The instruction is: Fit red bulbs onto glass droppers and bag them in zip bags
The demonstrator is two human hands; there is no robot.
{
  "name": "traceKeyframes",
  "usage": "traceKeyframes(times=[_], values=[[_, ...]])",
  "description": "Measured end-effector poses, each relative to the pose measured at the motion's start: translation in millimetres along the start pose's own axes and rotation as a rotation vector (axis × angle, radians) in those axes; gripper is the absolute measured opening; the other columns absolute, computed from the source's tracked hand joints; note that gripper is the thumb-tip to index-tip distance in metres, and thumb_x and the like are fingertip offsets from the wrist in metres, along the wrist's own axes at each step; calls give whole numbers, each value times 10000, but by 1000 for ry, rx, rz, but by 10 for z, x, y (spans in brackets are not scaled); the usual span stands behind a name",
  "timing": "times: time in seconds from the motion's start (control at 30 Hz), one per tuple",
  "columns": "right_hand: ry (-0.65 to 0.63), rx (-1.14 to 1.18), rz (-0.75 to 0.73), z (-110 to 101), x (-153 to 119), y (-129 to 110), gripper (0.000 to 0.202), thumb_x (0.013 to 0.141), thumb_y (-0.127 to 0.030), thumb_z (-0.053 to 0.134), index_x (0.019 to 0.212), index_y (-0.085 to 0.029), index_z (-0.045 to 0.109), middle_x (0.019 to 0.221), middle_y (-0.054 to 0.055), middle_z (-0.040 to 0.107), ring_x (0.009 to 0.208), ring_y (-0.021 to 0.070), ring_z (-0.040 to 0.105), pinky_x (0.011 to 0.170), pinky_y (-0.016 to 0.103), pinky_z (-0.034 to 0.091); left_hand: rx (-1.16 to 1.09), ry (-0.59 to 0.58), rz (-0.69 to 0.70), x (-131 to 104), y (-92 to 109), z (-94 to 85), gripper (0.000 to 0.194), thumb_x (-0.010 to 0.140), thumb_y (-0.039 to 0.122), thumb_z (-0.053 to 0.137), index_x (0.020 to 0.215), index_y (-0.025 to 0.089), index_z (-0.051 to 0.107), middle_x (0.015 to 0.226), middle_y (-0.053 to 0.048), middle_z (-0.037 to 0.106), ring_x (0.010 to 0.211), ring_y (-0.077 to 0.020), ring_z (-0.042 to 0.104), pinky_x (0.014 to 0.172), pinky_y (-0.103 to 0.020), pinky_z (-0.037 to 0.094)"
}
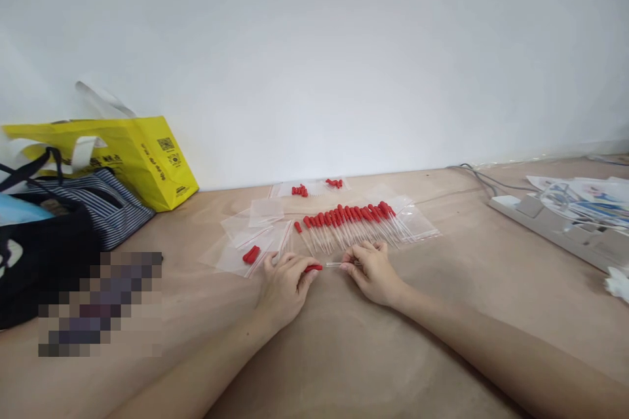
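Pinched in my left hand (287, 285) is a red rubber bulb (313, 268), its open end pointing right. My right hand (372, 272) grips a clear glass dropper tube (334, 264), whose end faces the bulb across a small gap. Just beyond both hands lies a row of droppers (351, 226) with red bulbs and clear tubes, side by side on clear plastic bags. To the left of my left hand, more red bulbs (251, 255) rest on a zip bag (230, 260).
Further bags with red bulbs (299, 191) lie near the wall. At left stand a yellow bag (147, 163), a striped pouch (120, 200) and a black bag (44, 268), with a blurred-out object in front. A power strip (550, 229) with cables and plastic packets (584, 200) lies at right.
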State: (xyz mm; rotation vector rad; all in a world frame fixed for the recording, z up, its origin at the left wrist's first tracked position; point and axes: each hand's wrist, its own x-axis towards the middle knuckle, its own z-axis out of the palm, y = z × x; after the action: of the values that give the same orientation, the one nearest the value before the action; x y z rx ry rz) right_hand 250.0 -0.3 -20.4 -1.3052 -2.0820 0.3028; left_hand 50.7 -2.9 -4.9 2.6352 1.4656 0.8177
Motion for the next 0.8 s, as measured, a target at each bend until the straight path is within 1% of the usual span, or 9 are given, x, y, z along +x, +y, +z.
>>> traceKeyframes(times=[0.2, 0.33, 0.53, 0.67, 0.8], values=[[10, 13, -37, 26, 2, -42, 94, 811, -227, 493, 741, -195, 546, 710, -19, 611, 736, 133, 492, 761, 334, 195, -37, -22, -14, -8, -9, 11, 127, 835, 251, 445, 881, 267, 562, 852, 46, 661, 830, -172, 561, 879, -440, 180], [-11, -3, -121, 16, -19, -70, 129, 831, -222, 466, 770, -216, 579, 752, -16, 638, 752, 140, 479, 749, 331, 194, -47, -36, -6, -5, -18, 29, 157, 836, 261, 446, 911, 274, 583, 820, 31, 672, 807, -175, 563, 883, -461, 168], [39, -51, -219, 23, -43, -101, 168, 836, -216, 435, 769, -190, 587, 722, 10, 626, 708, 138, 451, 711, 320, 208, -108, -30, -14, -14, -16, 52, 161, 840, 267, 434, 840, 251, 594, 778, 27, 655, 776, -166, 558, 872, -454, 186], [43, -134, -335, 20, -25, -72, 186, 834, -213, 422, 795, -193, 603, 728, 22, 612, 706, 142, 423, 702, 324, 204, -127, -44, 18, -27, -5, 35, 158, 832, 242, 435, 819, 249, 592, 745, 35, 641, 768, -162, 558, 885, -452, 173], [78, -244, -464, -4, -18, -55, 182, 808, -163, 422, 778, -182, 601, 661, 21, 566, 707, 147, 399, 699, 335, 196, -142, -54, 24, -33, 3, 29, 156, 824, 234, 442, 806, 250, 597, 729, 39, 639, 767, -165, 562, 900, -457, 155]])
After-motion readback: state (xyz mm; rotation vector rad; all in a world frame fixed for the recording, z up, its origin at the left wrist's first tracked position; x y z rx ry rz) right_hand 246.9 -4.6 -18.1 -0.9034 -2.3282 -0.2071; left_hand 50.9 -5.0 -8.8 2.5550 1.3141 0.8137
